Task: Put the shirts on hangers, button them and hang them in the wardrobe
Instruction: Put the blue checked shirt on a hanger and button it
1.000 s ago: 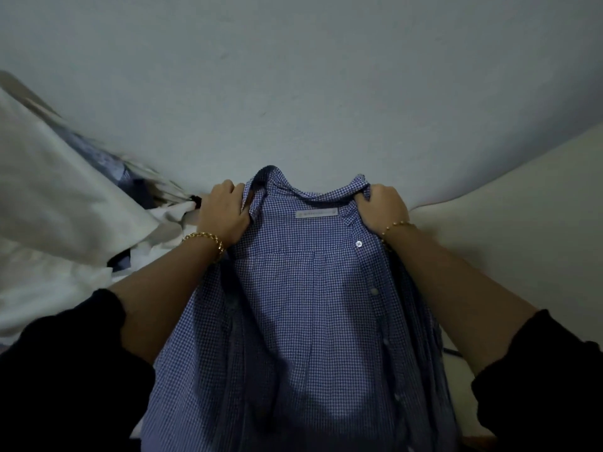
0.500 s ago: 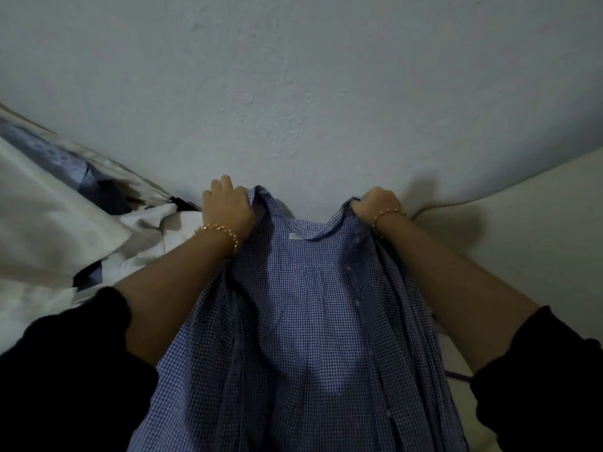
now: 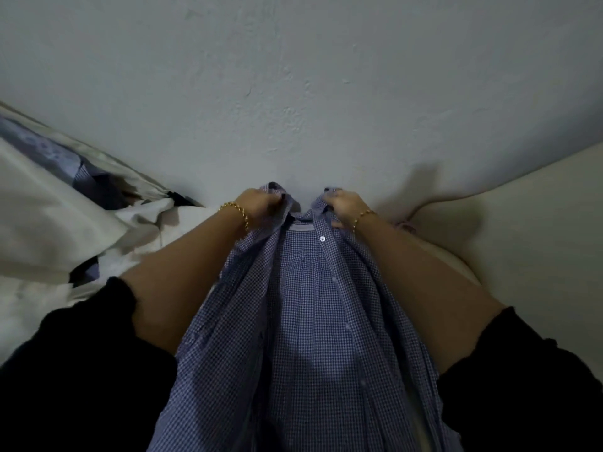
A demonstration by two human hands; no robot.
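Observation:
A blue-and-white checked shirt (image 3: 303, 321) hangs open in front of me, its front unbuttoned and its inside label facing me. My left hand (image 3: 261, 207) grips the left side of the collar. My right hand (image 3: 342, 207) grips the right side of the collar. The two collar ends are close together, just in front of the pale wall. A white button (image 3: 322, 238) shows below the collar on the right placket. Both wrists wear gold bead bracelets. No hanger is visible; the shirt hides whatever is inside it.
A pale plaster wall (image 3: 293, 93) fills the top. White bedding and a blue patterned pillow (image 3: 58, 203) are heaped at the left. A cream mattress surface (image 3: 522, 239) lies at the right. My black sleeves cover the lower corners.
My hands have moved closer together and a little away from me, bringing the two collar ends toward each other. The shirt front has narrowed and the label shows again.

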